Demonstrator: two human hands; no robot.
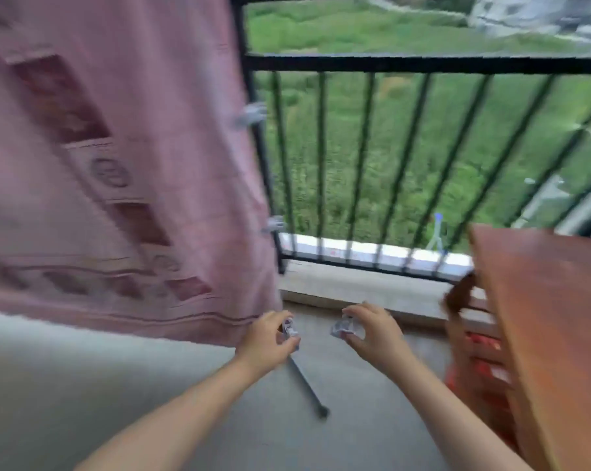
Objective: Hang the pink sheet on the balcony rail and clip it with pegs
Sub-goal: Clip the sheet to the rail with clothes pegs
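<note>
Already draped over the balcony rail [423,64]: pink sheet [117,164], no readable writing, two pegs [251,114] on its edge. Left hand [265,339] pinching a peg [290,329]; right hand [372,329] pinching another [345,327].

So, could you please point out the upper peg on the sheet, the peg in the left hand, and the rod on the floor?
Upper peg [251,113]: head view, its body at the sheet's edge.
Left hand's peg [290,329]: head view, its middle.
Rod [307,384]: head view, mid-shaft.
</note>
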